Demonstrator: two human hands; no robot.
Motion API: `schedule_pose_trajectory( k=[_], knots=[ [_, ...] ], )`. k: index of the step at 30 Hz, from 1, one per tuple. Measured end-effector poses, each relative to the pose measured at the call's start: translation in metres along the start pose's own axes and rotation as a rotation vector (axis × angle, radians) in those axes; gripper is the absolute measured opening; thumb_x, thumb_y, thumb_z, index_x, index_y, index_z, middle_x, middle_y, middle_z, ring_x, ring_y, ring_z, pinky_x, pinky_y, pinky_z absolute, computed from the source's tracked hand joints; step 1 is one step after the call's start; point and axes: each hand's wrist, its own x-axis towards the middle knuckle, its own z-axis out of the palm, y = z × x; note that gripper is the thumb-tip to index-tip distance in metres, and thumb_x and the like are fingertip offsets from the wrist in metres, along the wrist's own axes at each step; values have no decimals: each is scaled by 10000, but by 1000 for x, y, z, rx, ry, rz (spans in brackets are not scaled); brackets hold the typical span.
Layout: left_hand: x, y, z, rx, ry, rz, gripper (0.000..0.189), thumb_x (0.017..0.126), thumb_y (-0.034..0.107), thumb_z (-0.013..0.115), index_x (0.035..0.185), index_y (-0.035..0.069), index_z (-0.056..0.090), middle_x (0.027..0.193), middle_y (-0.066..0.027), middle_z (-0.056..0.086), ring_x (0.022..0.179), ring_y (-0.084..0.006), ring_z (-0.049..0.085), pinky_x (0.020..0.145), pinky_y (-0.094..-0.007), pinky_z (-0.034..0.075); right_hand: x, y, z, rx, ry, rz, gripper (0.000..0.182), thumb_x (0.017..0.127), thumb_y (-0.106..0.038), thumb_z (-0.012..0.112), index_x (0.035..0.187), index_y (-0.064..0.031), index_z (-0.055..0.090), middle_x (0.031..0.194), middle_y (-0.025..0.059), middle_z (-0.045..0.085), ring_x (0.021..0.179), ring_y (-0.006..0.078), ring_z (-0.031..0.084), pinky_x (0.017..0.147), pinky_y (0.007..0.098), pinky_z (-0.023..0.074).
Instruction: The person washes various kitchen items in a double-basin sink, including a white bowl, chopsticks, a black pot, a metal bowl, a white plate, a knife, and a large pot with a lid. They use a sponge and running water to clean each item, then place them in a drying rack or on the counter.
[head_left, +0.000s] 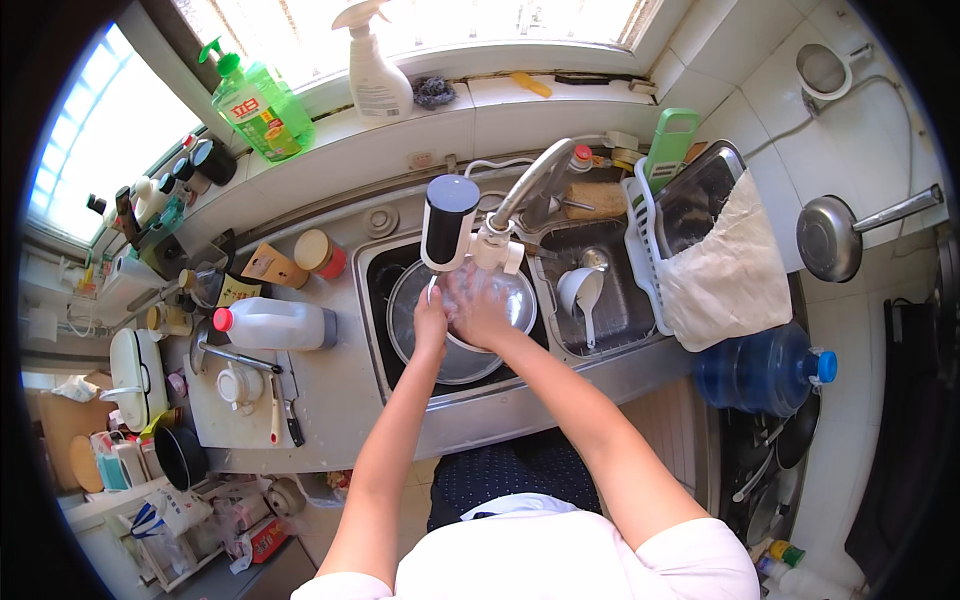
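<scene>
My left hand (430, 322) grips the near-left rim of a shiny steel bowl (523, 304) in the left sink basin. My right hand (478, 309) reaches into that bowl under the tap; its fingers are blurred by the running water, so I cannot tell whether they hold anything. Beneath the bowl lies a wider round metal vessel (461, 369), mostly covered by it and my hands. Just above my hands is the faucet (491, 244), fitted with a black-and-white cylindrical filter (450, 225) that hides part of the bowl.
The right basin (622, 315) holds a white ladle (581, 289). Beyond it stands a white dish rack (651, 247) with a cloth (727, 277). A white plastic jug (277, 324) lies on the left counter, near a knife (292, 424) on the cutting board (217, 420).
</scene>
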Motion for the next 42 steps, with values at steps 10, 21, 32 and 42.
schedule_pose_trajectory(
  k=[10, 21, 32, 42],
  knots=[
    [18, -22, -23, 57, 125, 311, 344, 935, 224, 439, 1193, 12, 519, 1075, -168, 608, 983, -257, 575, 849, -344, 418, 7, -14, -6, 12, -11, -24, 586, 913, -450, 338, 1424, -191, 214, 1497, 99, 125, 1345, 427, 109, 1041, 607, 125],
    [46, -18, -48, 72, 188, 309, 325, 941, 227, 430, 1136, -4, 548, 956, -124, 624, 871, -189, 564, 811, -321, 425, -15, -20, -24, 284, -284, -482, 498, 944, -342, 303, 1405, -158, 258, 1454, 122, 252, 1345, 318, 217, 1051, 537, 216],
    [16, 5, -28, 15, 43, 152, 336, 956, 235, 415, 1159, -6, 530, 1034, -103, 596, 919, -167, 526, 838, -302, 403, 8, -18, -38, -129, -54, -165, 515, 945, -406, 283, 1367, -116, 340, 1421, 114, 319, 1323, 313, 262, 1061, 526, 183],
    [34, -19, -77, 144, 105, 206, 338, 940, 255, 439, 1135, 5, 555, 998, -116, 622, 896, -191, 560, 820, -312, 419, -29, 26, -36, -293, -276, -326, 527, 949, -459, 229, 1392, -187, 319, 1456, 118, 253, 1364, 325, 153, 1075, 541, 110]
  ],
)
